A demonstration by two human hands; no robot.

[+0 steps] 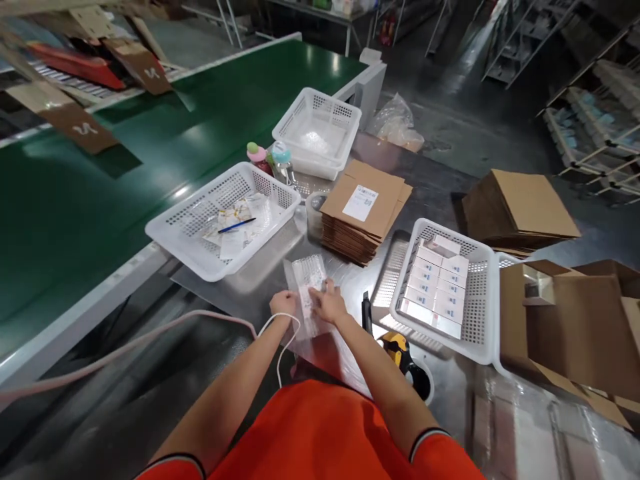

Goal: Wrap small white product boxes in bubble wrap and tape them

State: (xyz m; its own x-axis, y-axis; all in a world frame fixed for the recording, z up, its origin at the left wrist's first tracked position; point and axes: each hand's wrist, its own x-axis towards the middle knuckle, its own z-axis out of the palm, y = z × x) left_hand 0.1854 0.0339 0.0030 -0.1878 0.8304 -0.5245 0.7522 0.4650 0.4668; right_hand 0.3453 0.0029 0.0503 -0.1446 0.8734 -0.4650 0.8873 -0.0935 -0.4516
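A clear, ribbed air-column bag (309, 273) with whitish contents lies on the metal table in front of me. My left hand (283, 304) is closed at the left edge of this bag, and a white cord loops around its wrist. My right hand (328, 303) rests on the bag's right side with bent fingers held apart. What lies inside the bag is too blurred to name. Right of my right forearm are a black-handled cutter (367, 313) and a yellow and black tape dispenser (397, 350).
Flat brown cartons (373, 193) are stacked beyond my hands. A white basket (485, 293) of small white boxes (435, 283) stands right, beside an open carton (580, 327). Another basket (187, 250) holds papers and a blue pen (237, 225). A green conveyor (200, 133) runs along the left.
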